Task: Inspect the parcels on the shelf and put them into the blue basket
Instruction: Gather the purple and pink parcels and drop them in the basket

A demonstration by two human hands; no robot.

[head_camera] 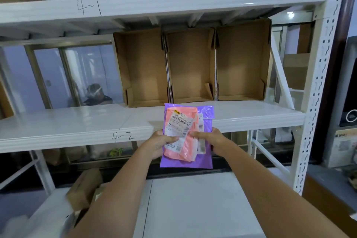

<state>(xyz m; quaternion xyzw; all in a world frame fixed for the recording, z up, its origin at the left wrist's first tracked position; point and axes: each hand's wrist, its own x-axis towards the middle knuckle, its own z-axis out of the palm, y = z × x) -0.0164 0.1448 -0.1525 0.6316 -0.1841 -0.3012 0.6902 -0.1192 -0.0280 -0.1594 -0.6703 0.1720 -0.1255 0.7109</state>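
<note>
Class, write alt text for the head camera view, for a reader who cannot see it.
Both hands, left hand and right hand, hold a pink parcel stacked on a purple parcel in front of a white shelf marked 4-2. Three open cardboard boxes stand side by side on that shelf.

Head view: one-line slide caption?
Both hands, left hand and right hand, hold pink parcel atop purple parcel before shelf.

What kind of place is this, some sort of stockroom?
Most likely a parcel depot or stockroom. White metal racking has hand-written codes like 4-2 on its shelves, open cardboard bins stand on a shelf, and both hands hold labelled mailer bags.
</note>
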